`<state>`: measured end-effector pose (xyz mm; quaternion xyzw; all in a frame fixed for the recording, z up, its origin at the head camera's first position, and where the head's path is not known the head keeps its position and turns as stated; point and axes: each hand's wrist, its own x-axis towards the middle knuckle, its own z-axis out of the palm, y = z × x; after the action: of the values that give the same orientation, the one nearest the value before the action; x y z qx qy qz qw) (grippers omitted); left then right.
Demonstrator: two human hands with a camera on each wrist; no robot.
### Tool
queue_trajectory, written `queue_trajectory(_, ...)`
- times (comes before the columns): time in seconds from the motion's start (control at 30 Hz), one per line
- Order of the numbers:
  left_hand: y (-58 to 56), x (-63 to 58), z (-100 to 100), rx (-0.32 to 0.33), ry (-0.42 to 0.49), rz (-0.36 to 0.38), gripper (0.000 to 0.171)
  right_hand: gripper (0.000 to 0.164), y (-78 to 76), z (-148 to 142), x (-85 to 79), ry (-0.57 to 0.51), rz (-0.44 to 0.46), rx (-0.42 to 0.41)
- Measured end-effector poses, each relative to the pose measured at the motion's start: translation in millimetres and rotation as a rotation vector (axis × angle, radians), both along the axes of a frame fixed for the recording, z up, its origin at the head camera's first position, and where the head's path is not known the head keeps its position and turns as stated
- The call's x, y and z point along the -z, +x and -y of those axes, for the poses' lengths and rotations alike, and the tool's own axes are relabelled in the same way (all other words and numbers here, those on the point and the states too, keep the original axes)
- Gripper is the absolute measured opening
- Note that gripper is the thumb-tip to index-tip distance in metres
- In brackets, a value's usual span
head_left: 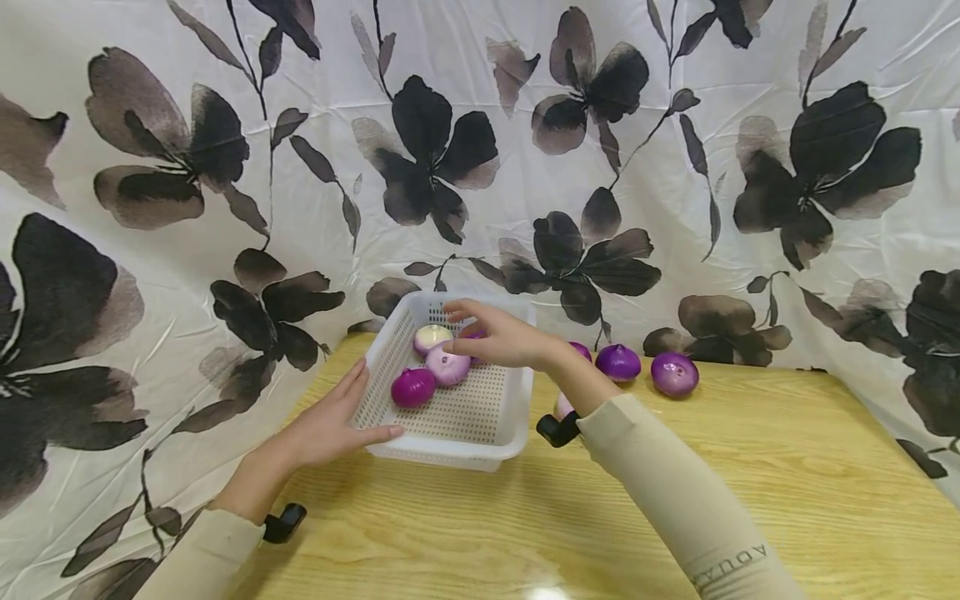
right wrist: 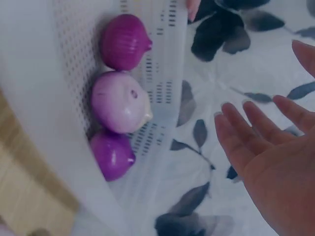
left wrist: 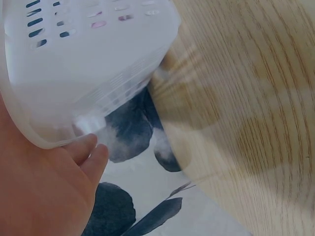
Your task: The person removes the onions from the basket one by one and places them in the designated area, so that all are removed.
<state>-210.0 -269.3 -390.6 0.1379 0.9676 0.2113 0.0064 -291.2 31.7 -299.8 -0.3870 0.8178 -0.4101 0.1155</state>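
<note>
Gripping the near-left corner of a white slotted plastic basket (head_left: 442, 450), the left hand (head_left: 326, 429) lays its thumb over the rim and its fingers along the outer wall. The right hand (head_left: 506, 337) hovers above the basket, fingers spread apart. Inside sit a magenta onion (head_left: 412, 388), a pale purple onion (head_left: 447, 367) beside it, a white-topped onion (head_left: 432, 337) behind, and another onion partly hidden by the right hand. On the wooden counter (head_left: 450, 533), right of the basket, more purple onions (head_left: 675, 373) rest near the floral cloth (head_left: 427, 158).
</note>
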Motion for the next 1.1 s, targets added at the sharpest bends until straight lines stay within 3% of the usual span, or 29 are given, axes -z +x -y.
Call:
queue_trajectory(0.1, 0.5, -1.4, 0, -0.004, 0.003, 0.004, 0.124, 0.065, -13.6, 9, 4.2, -0.001, 0.073, 0.035)
queue_trajectory(0.27, 0.8, -5.3, 0, -0.001, 0.001, 0.007, 0.124, 0.067, -31.4, 20, 16.3, 0.062, 0.12, 0.055)
queue_trajectory(0.47, -1.3, -6.4, 0, 0.007, -0.011, -0.005, 0.123, 0.07, -46.4, 34, 27.2, 0.269, 0.07, 0.013)
queue_trajectory(0.77, -0.6, 0.2, 3, -0.011, 0.007, -0.001, 0.123, 0.075, -45.0, 66, 44.0, 0.484, 0.025, -0.092)
queue_trajectory(0.97, -0.8, 3.1, 3, -0.007, 0.014, -0.003, 0.123, 0.074, -47.4, 77, 52.5, 0.534, -0.013, -0.088)
queue_trajectory(1.1, -0.6, 1.7, 3, -0.007, -0.001, 0.0, 0.124, 0.062, -49.5, 80, 59.6, 0.506, 0.006, -0.102)
